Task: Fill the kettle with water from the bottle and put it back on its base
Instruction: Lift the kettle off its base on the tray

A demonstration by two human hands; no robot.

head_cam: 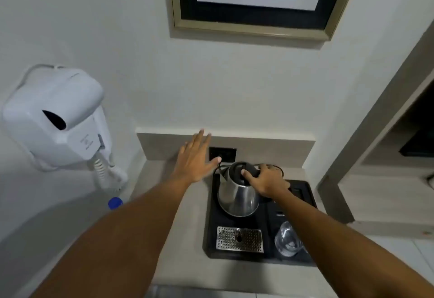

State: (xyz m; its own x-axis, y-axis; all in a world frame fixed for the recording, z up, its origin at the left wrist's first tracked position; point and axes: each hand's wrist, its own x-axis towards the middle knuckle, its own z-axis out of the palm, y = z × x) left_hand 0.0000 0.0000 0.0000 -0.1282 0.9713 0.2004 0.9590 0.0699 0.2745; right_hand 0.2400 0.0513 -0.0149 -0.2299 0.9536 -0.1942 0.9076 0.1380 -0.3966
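Note:
A steel kettle (pixel 237 197) with a black lid stands on the black tray (pixel 211 227) on the counter; its base is hidden beneath it. My right hand (pixel 265 180) rests on the lid and grips the handle at the kettle's right side. My left hand (pixel 195 159) hovers flat with fingers spread, left of the kettle, near the wall socket (pixel 223 153). A blue bottle cap (pixel 115 203) peeks out beside my left forearm; the bottle's body is hidden.
A metal drip grate (pixel 239 239) and an upturned glass (pixel 287 239) sit on the tray's front. A white wall hair dryer (pixel 56 119) hangs at left. A framed picture (pixel 253 1) is above, and a shelf unit (pixel 387 156) stands at right.

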